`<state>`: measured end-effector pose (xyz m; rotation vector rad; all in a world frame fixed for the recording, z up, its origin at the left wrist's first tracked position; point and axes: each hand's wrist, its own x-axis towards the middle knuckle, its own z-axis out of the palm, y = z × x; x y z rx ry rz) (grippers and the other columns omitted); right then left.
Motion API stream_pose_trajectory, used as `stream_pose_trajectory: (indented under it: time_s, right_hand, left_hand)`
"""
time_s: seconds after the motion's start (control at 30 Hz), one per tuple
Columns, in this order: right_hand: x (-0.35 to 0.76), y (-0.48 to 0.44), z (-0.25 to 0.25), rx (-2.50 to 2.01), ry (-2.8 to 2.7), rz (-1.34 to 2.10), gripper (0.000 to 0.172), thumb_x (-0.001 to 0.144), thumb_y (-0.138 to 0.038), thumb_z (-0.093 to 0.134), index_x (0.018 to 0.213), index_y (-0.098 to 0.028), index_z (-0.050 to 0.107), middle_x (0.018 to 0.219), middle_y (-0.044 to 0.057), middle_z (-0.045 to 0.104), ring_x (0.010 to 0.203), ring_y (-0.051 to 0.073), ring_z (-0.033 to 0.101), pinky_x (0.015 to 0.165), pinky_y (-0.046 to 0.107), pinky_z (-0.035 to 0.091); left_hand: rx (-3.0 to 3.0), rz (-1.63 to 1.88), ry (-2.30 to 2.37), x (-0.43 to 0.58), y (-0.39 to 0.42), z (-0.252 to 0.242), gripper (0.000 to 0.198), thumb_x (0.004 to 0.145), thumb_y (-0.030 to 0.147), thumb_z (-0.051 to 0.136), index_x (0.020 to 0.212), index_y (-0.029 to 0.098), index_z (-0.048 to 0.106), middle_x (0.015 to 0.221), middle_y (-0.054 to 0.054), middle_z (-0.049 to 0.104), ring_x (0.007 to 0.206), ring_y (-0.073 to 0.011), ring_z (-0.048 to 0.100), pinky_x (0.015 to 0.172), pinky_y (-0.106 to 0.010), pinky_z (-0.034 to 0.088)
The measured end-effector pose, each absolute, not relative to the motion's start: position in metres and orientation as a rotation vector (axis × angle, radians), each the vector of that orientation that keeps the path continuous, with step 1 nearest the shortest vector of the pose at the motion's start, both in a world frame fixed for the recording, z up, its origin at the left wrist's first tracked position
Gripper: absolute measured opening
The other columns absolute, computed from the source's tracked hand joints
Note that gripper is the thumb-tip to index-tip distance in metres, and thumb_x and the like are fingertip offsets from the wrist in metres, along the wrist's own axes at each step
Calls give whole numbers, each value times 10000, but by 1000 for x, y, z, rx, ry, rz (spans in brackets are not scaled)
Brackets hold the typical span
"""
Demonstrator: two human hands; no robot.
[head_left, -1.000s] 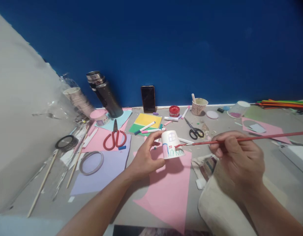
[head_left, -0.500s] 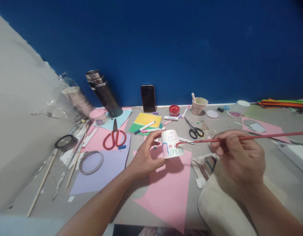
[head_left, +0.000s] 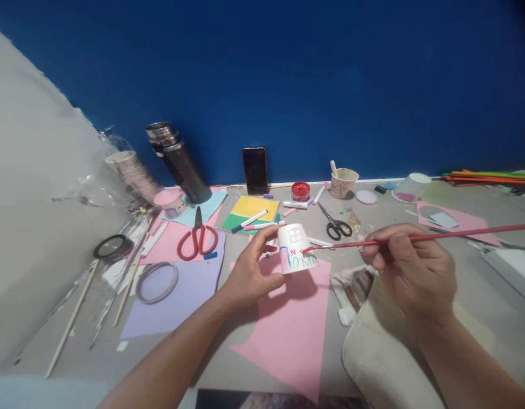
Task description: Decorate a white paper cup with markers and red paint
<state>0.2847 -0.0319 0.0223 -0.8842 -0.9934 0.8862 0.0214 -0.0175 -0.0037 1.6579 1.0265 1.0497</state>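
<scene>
My left hand (head_left: 249, 272) is closed around an upside-down white paper cup (head_left: 295, 248), lifted slightly above a pink paper sheet (head_left: 290, 329). The cup bears a drawn window, a pink door, blue and green lines and small red marks. My right hand (head_left: 409, 272) pinches a long red-handled paintbrush (head_left: 416, 239), its red-tipped bristles touching the cup's right side. A small open pot of red paint (head_left: 300, 191) stands behind, near the blue wall.
Red scissors (head_left: 197, 238), black scissors (head_left: 336, 225), markers (head_left: 250, 220), tape rings (head_left: 157, 282), coloured papers, a dark flask (head_left: 177, 162), a stack of paper cups (head_left: 132, 173), a phone (head_left: 254, 170) and a patterned cup (head_left: 342, 183) are spread about. A cloth-covered knee (head_left: 386, 352) is at lower right.
The brush tip has stayed against the cup's side with only slight shifts. The view has drifted a little; both hands keep their hold.
</scene>
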Motion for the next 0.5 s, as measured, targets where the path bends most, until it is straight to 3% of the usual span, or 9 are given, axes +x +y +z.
stream_pose_trajectory:
  time_s: [0.5]
  right_hand:
    - [282, -31, 20, -885, -1020, 881, 218, 935, -402, 769, 840, -205, 758, 691, 24, 708, 515, 106, 552, 471, 245, 415]
  left_hand:
    - [1689, 1021, 1034, 23, -18, -2, 830, 736, 91, 791, 1475, 347, 514, 1562, -69, 525, 1428, -315, 516, 1167, -476, 447]
